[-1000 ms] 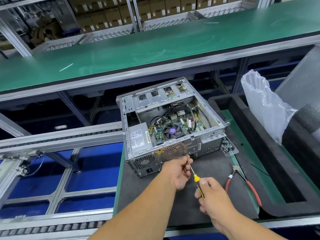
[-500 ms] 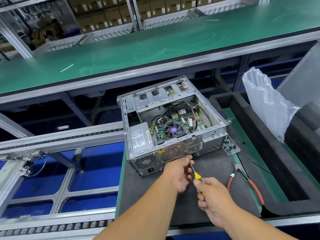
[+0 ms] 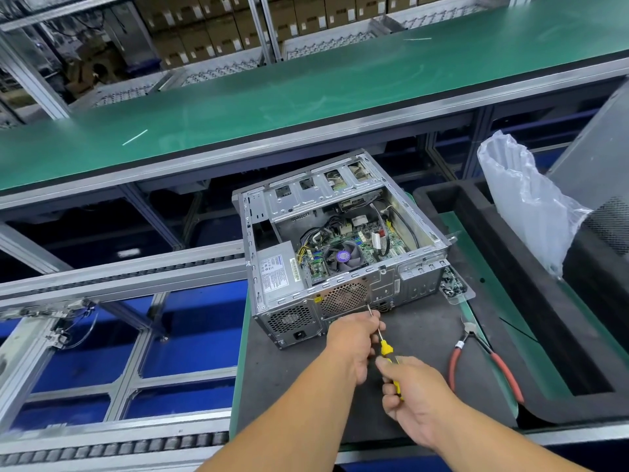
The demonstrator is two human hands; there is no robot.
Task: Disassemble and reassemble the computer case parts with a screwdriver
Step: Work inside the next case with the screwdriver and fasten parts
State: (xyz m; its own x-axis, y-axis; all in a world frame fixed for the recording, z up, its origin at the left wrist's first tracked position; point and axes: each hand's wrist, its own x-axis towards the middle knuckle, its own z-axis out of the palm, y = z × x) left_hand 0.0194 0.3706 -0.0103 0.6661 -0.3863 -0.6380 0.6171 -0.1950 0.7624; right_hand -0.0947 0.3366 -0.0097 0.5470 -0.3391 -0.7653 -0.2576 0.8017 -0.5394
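Your left fingers (image 3: 369, 323) pinch the thin metal shaft of the screwdriver (image 3: 386, 347), and your right hand (image 3: 413, 391) curls tight round its yellow handle. The tip touches the back of the computer case (image 3: 340, 247), beside the round mesh grille. The case is a shiny metal box with its top open, sitting on a dark mat (image 3: 425, 321). The white label inside is too small to read. Red-handled pliers (image 3: 483, 359) lie near, on your right.

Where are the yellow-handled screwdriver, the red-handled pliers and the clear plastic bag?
yellow-handled screwdriver (image 3: 387, 347), head view, yellow handle collar.
red-handled pliers (image 3: 504, 368), head view, right red handle.
clear plastic bag (image 3: 524, 199), head view, crinkled middle.
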